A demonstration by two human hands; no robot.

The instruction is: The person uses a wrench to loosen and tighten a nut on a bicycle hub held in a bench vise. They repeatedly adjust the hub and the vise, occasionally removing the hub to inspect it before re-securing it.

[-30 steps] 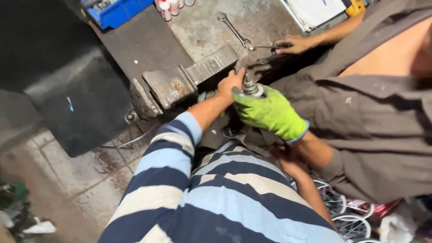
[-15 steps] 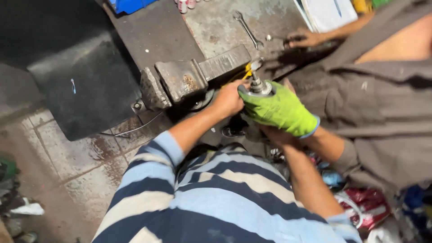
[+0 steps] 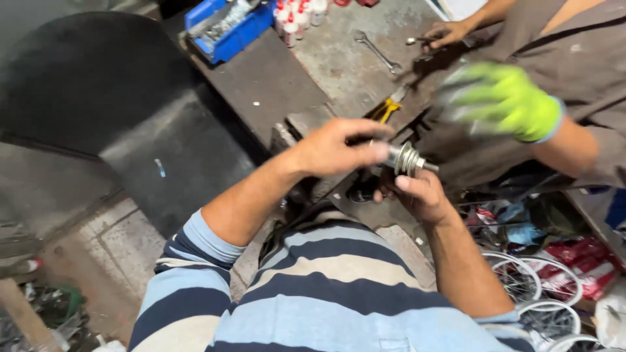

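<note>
My left hand (image 3: 336, 148) and my right hand (image 3: 420, 194) together hold a small metal axle part with a threaded, ribbed collar (image 3: 405, 158) above the workbench edge. My left fingers close over its near end, while my right thumb and fingers support it from below. A co-worker's hand in a bright green glove (image 3: 502, 99), blurred by motion, hovers just up and right of the part without touching it. The co-worker's bare hand (image 3: 447, 32) rests further back on the bench (image 3: 339, 65), holding a small tool.
On the steel bench lie a wrench (image 3: 377, 52), a yellow-handled tool (image 3: 388, 107), a blue parts bin (image 3: 225, 23) and several small red-capped bottles (image 3: 297, 18). A large dark sheet (image 3: 98, 104) stands at left. Bicycle rims (image 3: 541, 303) and bags lie at lower right.
The green-gloved hand has come off the part and pulled away up and right. My two hands now hold the part free of the vise, nearer to me.
</note>
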